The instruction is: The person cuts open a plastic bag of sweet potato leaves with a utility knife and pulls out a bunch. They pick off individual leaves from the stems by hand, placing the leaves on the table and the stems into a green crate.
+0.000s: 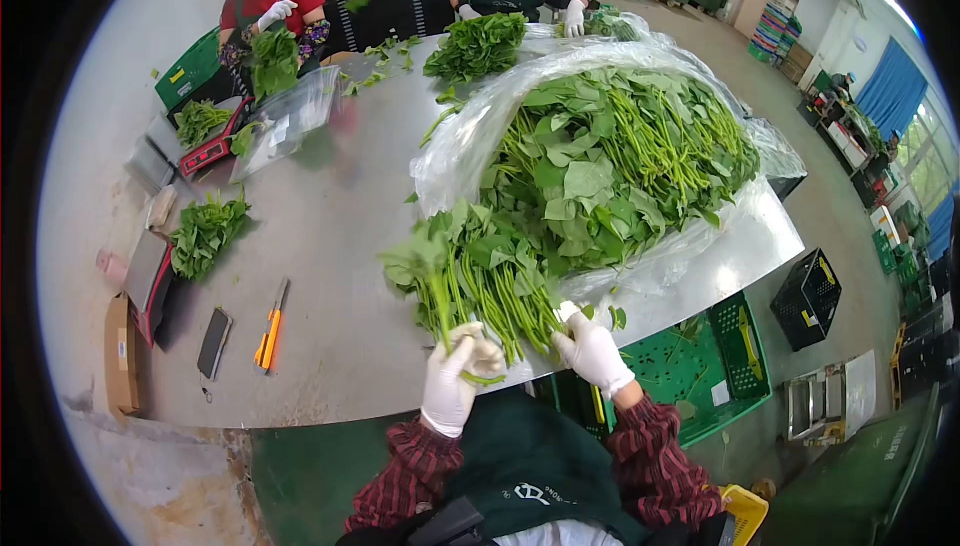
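Observation:
A big heap of leafy green stalks lies on clear plastic sheeting on a grey metal table. At the near edge, my left hand, in a white glove, is closed around the stems of a small bunch of greens that stands up from it. My right hand, also gloved, rests on the stem ends of the greens beside it, fingers curled on them.
Two other people in gloves handle greens at the far side of the table. An orange knife, a phone, small greens piles, scales and a clear bag lie at left. A green crate sits below the table edge, a black crate farther right.

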